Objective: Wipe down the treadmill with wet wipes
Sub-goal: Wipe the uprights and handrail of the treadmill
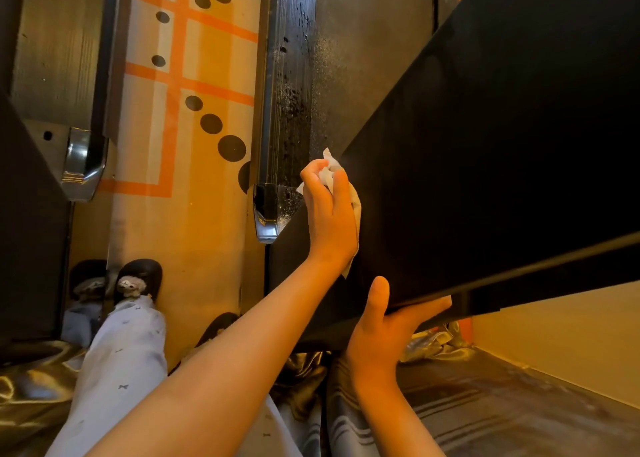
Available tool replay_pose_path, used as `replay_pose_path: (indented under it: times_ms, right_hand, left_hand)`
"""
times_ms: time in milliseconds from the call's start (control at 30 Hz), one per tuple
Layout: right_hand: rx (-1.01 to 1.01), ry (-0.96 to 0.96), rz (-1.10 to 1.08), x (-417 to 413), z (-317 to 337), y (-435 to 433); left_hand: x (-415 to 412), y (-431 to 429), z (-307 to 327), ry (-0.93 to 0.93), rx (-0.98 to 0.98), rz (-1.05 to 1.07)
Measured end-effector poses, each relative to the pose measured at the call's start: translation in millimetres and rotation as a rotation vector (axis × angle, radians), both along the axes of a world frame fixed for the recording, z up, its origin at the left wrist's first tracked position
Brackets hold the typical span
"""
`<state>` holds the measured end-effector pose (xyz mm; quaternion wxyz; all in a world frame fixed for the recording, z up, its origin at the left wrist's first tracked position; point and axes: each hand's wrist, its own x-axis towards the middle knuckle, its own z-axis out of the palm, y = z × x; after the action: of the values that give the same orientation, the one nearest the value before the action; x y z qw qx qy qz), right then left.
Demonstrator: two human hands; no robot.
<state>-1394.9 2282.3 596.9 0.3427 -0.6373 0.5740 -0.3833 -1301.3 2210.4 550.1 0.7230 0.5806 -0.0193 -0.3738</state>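
The wipe [328, 174] is white and crumpled, and it sits flat against the treadmill's big black panel [485, 145], near the panel's lower left end. The left hand [330, 214] has it. The grip is closed round it, fingers curled over a bunched wad at the top, and the rest of the sheet is trapped between palm and panel. One loose corner pokes out above the fingers and another hangs below the wrist.

Just beneath, the right hand [377, 332] has the panel's bottom edge. That grip is a clamp, with the thumb lying up the near face and the fingers [433, 304] hooked underneath.

Beyond the left hand runs the treadmill's dark ribbed side rail [289, 86], speckled with pale dust and dark crumbs. It ends in a shiny end cap [265, 214] right beside the wrist. To the right of the rail lies the grey belt [367, 58], dusty along its edge.

Left of the rail is a tan floor mat [201, 179] with orange lines and black dots. A second shiny cap [83, 162] shows at the far left. Down low are a dark slipper [138, 278] with a small plush animal on its toe and a pale trouser leg [121, 359] above it. Glossy gold fabric [27, 387] is bunched at the bottom left corner.
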Motion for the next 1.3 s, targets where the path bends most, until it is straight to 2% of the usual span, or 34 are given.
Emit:
replay_pose_path:
  times_ms: [133, 233, 367, 467, 667, 1067, 1300]
  right_hand:
    - [0.013, 0.004, -0.011, 0.5, 0.5, -0.2]
    - [0.000, 0.004, 0.020, 3.0, 2.2, -0.6]
    - [0.014, 0.012, 0.029, 1.8, 4.0, -0.2]
    - [0.003, 0.010, 0.025, 1.1, 3.8, -0.5]
    - [0.036, -0.015, -0.019, 5.5, 4.3, -1.1]
    - [0.037, 0.011, -0.036, 7.9, 3.1, 1.5]
    - [0.022, 0.044, -0.038, 0.3, -2.8, 2.0]
  left_hand:
    - [-8.8, 7.7, 9.9, -0.179, 0.010, 0.072]
    - [-12.9, 13.5, 21.8, -0.222, -0.061, 0.104]
    - [-14.6, 15.7, 32.9, -0.214, -0.230, -0.092]
    - [-6.7, 8.3, 29.7, -0.307, -0.277, -0.233]
    - [14.3, -13.5, 33.4, -0.386, -0.287, -0.266]
    - [23.0, -22.9, 25.5, -0.407, -0.295, -0.267]
    - [1.7, -4.0, -15.0, -0.283, -0.210, -0.260]
